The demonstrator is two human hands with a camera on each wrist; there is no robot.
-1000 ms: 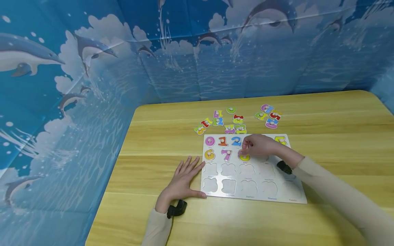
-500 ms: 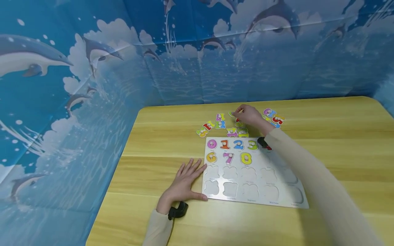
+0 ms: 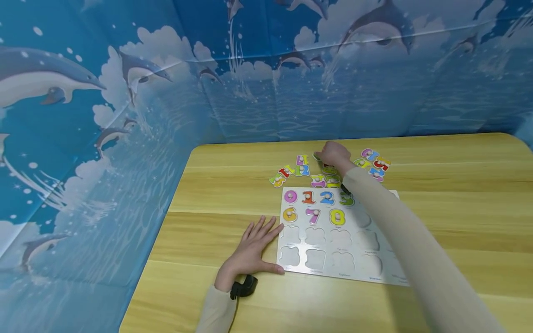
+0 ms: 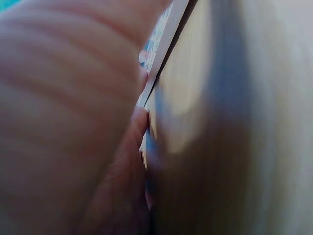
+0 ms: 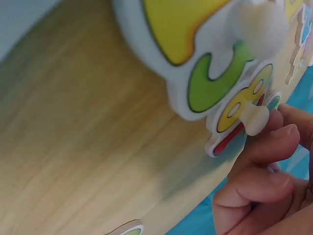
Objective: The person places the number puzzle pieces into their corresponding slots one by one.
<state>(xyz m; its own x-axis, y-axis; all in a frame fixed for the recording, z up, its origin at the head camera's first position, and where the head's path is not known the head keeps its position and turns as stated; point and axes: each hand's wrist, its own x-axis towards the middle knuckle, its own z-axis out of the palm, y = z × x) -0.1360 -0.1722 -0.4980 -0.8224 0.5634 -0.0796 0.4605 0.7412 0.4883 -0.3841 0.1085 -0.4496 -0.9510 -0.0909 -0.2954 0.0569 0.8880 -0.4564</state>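
Note:
My left hand (image 3: 253, 252) lies with fingers spread on the table, its fingertips and thumb at the left edge of a white number puzzle board (image 3: 302, 252). Colourful numbers 0, 1, 2, 3, 6, 7 and 8 (image 3: 337, 217) show in the board's upper rows; my right sleeve covers part of its right side. At the back of the table, my right hand (image 3: 334, 155) pinches a green number piece (image 5: 275, 102), mostly hidden by the fingers. The knobbed 18 piece (image 5: 239, 107) lies close by in the right wrist view, beside a larger-looking yellow and green piece (image 5: 168, 29).
Loose number pieces lie behind the board, among them a red and yellow 11 (image 3: 286, 172) at the left. Another cluster, with a 15 (image 3: 381, 163), lies to the right. A blue dolphin curtain (image 3: 250, 101) hangs behind the wooden table (image 3: 200, 240).
My right hand has moved from the 8 on the board back to the green piece at the far side, uncovering the 8. The left hand stays at the board's edge.

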